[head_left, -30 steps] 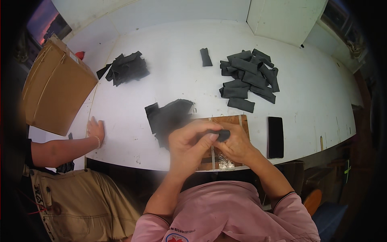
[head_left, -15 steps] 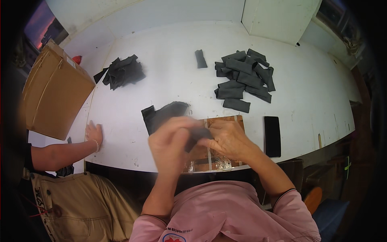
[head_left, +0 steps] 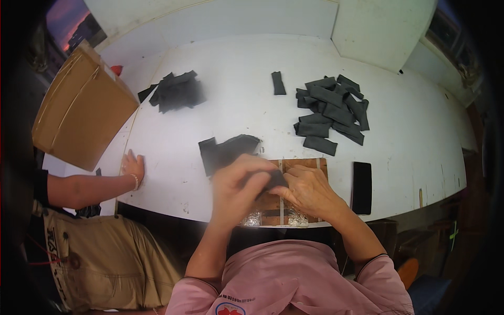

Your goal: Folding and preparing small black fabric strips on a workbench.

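Note:
A small dark grey fabric piece is pinched between my two hands, above a brown taped board at the table's near edge. My left hand closes on its left side, thumb and fingers bent together. The right hand grips the other end, with its fingers curled inward. My fingers hide much of the piece, so its full shape does not show. Just beyond my left hand lie more flat dark grey fabric pieces. The brown board has strips of clear tape over it and sits under my hands.
A loose stack of dark fabric lies far left, and a pile of folded dark pieces far right. One single piece lies between them. A black phone rests at right. At left are a cardboard box and another person's hand.
The whole view has shifted, so the table's things sit farther right and slightly lower. Both hands stay on the fabric piece, less of which shows between them now.

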Demonstrator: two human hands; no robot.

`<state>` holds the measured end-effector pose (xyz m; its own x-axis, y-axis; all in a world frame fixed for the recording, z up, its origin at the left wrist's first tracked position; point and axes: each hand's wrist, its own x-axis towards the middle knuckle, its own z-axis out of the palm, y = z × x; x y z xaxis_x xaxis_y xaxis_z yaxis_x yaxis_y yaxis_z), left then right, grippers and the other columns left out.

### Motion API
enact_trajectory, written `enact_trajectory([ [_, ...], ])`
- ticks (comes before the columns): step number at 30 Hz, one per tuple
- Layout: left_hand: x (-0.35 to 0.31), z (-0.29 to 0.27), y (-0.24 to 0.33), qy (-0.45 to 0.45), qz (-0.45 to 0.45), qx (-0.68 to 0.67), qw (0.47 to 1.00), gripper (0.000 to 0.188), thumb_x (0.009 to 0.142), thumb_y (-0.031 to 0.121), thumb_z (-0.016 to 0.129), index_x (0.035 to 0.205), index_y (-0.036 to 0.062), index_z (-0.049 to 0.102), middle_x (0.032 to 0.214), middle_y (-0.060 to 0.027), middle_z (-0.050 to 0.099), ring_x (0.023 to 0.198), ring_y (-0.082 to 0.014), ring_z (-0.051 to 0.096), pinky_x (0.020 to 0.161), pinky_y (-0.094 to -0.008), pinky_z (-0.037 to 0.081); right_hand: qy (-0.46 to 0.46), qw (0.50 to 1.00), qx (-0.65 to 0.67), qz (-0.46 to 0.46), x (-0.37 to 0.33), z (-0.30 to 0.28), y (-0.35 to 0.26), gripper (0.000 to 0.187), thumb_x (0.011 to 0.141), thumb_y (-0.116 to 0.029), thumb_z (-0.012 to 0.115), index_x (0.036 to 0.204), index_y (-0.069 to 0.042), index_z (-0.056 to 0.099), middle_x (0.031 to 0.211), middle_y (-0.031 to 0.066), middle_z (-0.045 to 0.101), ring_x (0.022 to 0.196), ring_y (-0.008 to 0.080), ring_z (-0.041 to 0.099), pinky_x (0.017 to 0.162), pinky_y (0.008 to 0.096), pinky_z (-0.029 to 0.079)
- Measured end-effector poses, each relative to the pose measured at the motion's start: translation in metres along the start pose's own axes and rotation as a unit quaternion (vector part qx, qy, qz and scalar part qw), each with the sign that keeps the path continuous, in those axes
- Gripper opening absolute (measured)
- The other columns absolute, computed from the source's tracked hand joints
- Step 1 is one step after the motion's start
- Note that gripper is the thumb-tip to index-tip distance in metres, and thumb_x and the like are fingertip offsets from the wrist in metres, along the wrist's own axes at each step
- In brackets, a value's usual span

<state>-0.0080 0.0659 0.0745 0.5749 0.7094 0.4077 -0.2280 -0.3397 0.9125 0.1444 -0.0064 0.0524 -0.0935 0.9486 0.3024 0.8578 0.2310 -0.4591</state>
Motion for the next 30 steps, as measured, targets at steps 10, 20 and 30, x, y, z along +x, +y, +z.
enact_trajectory([
  [10,0.001,0.002,-0.007,0.028,0.038,0.077,0.996,0.006,0.075,0.000,0.055,0.079,-0.0010,0.059,0.077,-0.0082,0.059,0.070,-0.0144,0.055,0.064,-0.0236,0.043,0.057,0.997,0.050,-0.015,-0.006,0.025,0.010,0.025,0.078,-0.024,0.057,0.065,-0.003,0.055,0.058,0.0112,0.051,0.053,0.0283,0.051,0.048,0.0375,0.041],
  [20,-0.002,0.003,-0.008,0.008,0.046,0.099,0.994,0.010,0.074,0.002,0.059,0.083,0.0008,0.059,0.080,-0.0092,0.059,0.069,-0.0158,0.055,0.063,-0.0248,0.044,0.052,0.990,0.131,0.018,-0.006,0.023,0.003,0.026,0.083,-0.025,0.051,0.071,-0.003,0.059,0.059,0.0121,0.051,0.054,0.0298,0.052,0.049,0.0386,0.040],
  [30,-0.002,0.006,-0.005,0.019,0.014,0.061,0.998,0.010,0.076,0.004,0.058,0.085,-0.0004,0.057,0.078,-0.0081,0.060,0.070,-0.0157,0.057,0.065,-0.0237,0.045,0.118,0.983,0.137,0.031,-0.010,0.037,0.001,0.025,0.084,-0.024,0.050,0.072,-0.004,0.060,0.058,0.0116,0.050,0.052,0.0288,0.051,0.047,0.0376,0.039],
])
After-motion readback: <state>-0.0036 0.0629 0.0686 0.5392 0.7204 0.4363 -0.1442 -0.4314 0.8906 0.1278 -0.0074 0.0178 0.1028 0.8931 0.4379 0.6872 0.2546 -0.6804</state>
